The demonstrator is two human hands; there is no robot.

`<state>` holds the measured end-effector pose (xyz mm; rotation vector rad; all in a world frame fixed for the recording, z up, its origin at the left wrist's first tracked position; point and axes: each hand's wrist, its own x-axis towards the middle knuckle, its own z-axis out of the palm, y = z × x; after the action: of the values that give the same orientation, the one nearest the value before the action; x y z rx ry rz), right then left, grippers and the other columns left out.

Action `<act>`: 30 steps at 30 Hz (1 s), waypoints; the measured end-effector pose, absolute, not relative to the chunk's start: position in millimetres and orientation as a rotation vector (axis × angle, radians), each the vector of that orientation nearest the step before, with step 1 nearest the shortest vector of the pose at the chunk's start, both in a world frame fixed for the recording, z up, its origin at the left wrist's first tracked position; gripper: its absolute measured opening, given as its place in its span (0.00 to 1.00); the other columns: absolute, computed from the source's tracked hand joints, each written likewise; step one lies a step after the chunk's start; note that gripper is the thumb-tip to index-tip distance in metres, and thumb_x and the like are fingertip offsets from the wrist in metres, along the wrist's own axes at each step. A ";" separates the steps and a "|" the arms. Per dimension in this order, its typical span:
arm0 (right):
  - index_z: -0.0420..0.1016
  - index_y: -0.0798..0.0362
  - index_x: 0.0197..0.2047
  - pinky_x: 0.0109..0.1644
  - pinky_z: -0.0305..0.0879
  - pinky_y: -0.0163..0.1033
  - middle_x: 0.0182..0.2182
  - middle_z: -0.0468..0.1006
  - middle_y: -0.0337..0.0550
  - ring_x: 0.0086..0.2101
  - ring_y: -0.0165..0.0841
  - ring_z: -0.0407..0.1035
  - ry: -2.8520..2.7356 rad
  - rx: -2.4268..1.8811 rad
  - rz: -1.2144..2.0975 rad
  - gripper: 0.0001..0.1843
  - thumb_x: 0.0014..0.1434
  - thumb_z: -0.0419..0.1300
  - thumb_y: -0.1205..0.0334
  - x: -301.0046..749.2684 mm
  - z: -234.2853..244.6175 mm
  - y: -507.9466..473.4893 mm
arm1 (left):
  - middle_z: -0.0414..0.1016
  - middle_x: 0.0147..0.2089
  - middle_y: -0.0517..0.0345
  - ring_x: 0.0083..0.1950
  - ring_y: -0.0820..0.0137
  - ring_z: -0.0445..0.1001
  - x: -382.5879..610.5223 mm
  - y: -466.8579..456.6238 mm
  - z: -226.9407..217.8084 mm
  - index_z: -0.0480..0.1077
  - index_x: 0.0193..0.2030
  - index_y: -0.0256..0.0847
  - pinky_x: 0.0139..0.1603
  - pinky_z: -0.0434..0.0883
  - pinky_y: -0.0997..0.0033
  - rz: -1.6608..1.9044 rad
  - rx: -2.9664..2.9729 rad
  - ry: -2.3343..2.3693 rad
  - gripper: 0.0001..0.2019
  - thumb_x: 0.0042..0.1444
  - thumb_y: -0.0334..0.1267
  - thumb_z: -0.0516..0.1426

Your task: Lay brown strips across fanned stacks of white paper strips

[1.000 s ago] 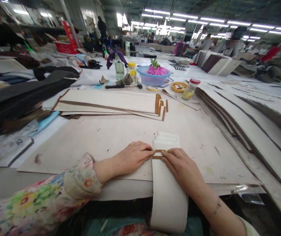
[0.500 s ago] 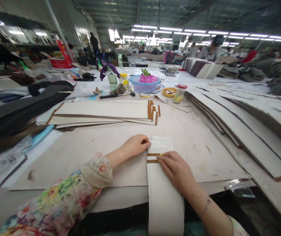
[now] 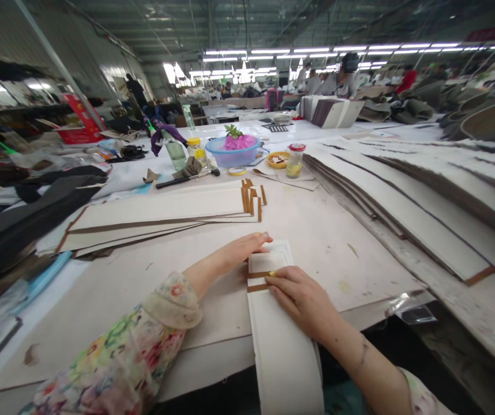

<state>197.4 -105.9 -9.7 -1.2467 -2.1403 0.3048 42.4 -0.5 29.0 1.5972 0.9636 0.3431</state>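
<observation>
A long white strip (image 3: 288, 357) lies lengthwise before me, with two brown bands (image 3: 259, 282) across it and layered white ends beyond them. The strip's near end runs over the table edge toward me. My right hand (image 3: 302, 297) rests on the strip from the right, fingers closed together at the right end of the bands. A small yellow spot shows at its fingertips; I cannot make out what it is. My left hand (image 3: 247, 248) reaches over the left edge of the layered far end, fingers stretched out, partly hiding it.
Brown-ended white strips (image 3: 165, 210) are stacked beyond my left hand. Larger white panels (image 3: 407, 202) lie on the right. Farther back are a blue basin (image 3: 232, 154), a red-lidded jar (image 3: 295, 161), a tape roll (image 3: 237, 171) and a black-handled brush (image 3: 182, 180). People work in the background.
My left hand has gone from bent fingers at the strip's left edge to stretched fingers over its far end. My right hand stays at the bands. The whole view has shifted slightly.
</observation>
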 end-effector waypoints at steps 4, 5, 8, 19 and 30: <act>0.71 0.52 0.44 0.46 0.64 0.43 0.38 0.72 0.45 0.41 0.35 0.64 -2.121 -1.241 0.339 0.13 0.60 0.49 0.66 197.5 -8.8 -106.8 | 0.71 0.40 0.55 0.45 0.70 0.67 66.9 10.6 39.1 0.62 0.52 0.38 0.46 0.61 0.72 0.226 1.773 0.841 0.21 0.59 0.49 0.43; 0.71 0.53 0.44 0.46 0.64 0.43 0.38 0.72 0.45 0.41 0.35 0.64 -2.124 -1.237 0.345 0.12 0.60 0.49 0.66 197.5 -8.5 -106.9 | 0.71 0.40 0.55 0.45 0.70 0.67 71.9 12.1 40.1 0.62 0.52 0.38 0.46 0.62 0.72 0.207 1.822 0.805 0.21 0.59 0.48 0.43; 0.71 0.54 0.44 0.47 0.64 0.42 0.39 0.72 0.45 0.41 0.35 0.64 -2.132 -1.238 0.349 0.12 0.60 0.49 0.67 197.6 -8.2 -106.7 | 0.71 0.39 0.55 0.42 0.70 0.67 79.0 14.4 37.0 0.62 0.52 0.36 0.44 0.63 0.72 0.190 1.971 0.789 0.19 0.58 0.44 0.46; 0.70 0.53 0.44 0.48 0.62 0.43 0.39 0.72 0.45 0.42 0.36 0.63 -2.116 -1.228 0.329 0.12 0.60 0.49 0.66 196.9 -10.1 -108.1 | 0.71 0.36 0.58 0.36 0.71 0.68 70.3 5.6 18.6 0.69 0.38 0.36 0.39 0.66 0.73 0.194 2.356 0.973 0.12 0.43 0.29 0.54; 0.70 0.54 0.43 0.49 0.62 0.44 0.38 0.71 0.45 0.42 0.36 0.62 -2.139 -1.248 0.314 0.11 0.60 0.49 0.67 196.5 -8.3 -107.5 | 0.69 0.38 0.56 0.42 0.69 0.66 65.7 -10.3 13.1 0.70 0.39 0.38 0.46 0.64 0.71 0.322 2.680 0.821 0.09 0.53 0.29 0.51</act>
<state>196.5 -107.5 -8.3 -1.2481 -2.1386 0.3137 65.7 -10.3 13.1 2.6797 0.8206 0.3222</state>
